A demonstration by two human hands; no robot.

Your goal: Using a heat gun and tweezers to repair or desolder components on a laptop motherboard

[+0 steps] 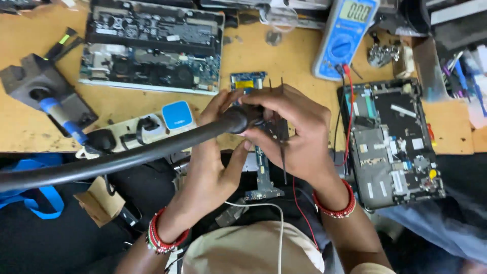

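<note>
An opened laptop (152, 48) lies far left on the wooden bench (284, 61), with a blue multimeter (346, 35) far right of it. Another opened laptop base (393, 142) sits at the right, a power strip (137, 129) near left.

An electronics repair workshop, plainly. Worn wooden table (284, 61) crowded with opened devices: at 11 o'clock a laptop with its bottom cover off (152, 45), boards and fans bared; at 3 o'clock a second gutted laptop chassis (390, 142), ribbon cables and connectors exposed. At 1 o'clock a blue digital multimeter (345, 35), red and black probe leads (349, 101) trailing down toward the middle. At 9 o'clock a soldering iron stand (35, 83) with a blue-handled iron (61, 116), and beside it a white power strip (142, 129) loaded with plugs. Near centre, small loose circuit boards (248, 81). At 2 o'clock, small tools (454, 68) in a box.
</note>
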